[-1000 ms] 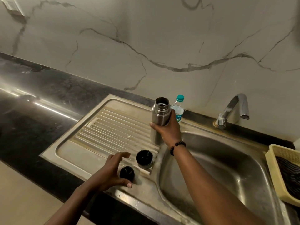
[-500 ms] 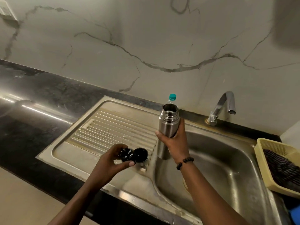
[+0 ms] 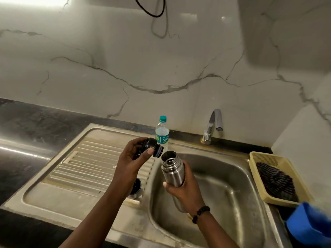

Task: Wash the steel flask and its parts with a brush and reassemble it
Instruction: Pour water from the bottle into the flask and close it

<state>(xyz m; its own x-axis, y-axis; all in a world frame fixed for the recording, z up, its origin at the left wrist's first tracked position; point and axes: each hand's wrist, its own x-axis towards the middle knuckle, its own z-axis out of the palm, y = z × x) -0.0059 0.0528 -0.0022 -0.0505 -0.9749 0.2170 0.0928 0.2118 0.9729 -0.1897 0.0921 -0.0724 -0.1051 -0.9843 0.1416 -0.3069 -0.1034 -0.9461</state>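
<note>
R hand point(image 3: 184, 189) grips the flask point(image 3: 173, 170) round its lower body, fingers and thumb wrapped on the steel, flask tilted w/ its open threaded mouth up and toward the left, held above the sink basin point(image 3: 223, 185). A black bead bracelet point(image 3: 200, 213) sits on that wrist

L hand point(image 3: 133, 159) pinches the black stopper point(image 3: 151, 146) between thumb and fingers, stopper lying on its side w/ the threaded end pointing right at the flask mouth. Stopper and mouth are just beside each other, not touching, stopper a bit higher and to the left

The cup lid point(image 3: 136, 187) stands on the drainboard point(image 3: 86, 167) near the basin edge, open side up, dark inside, partly hidden behind the L forearm

A plastic bottle point(image 3: 162, 133) w/ teal cap stands upright at the back rim of the sink, behind the stopper. The tap point(image 3: 213, 126) is at the back right of the basin, spout over the basin; can't tell any water running. Right of the sink a yellow basket point(image 3: 259, 158) holds a dark striped cloth point(image 3: 275, 181). A blue plastic thing point(image 3: 309, 224) shows at the lower right corner, blurred, can't tell what it is

Dark counter point(image 3: 26, 131) runs left of the drainboard, marbled wall point(image 3: 125, 68) behind, a black cable point(image 3: 152, 9) loops down at the top

No brush seen in view
</note>
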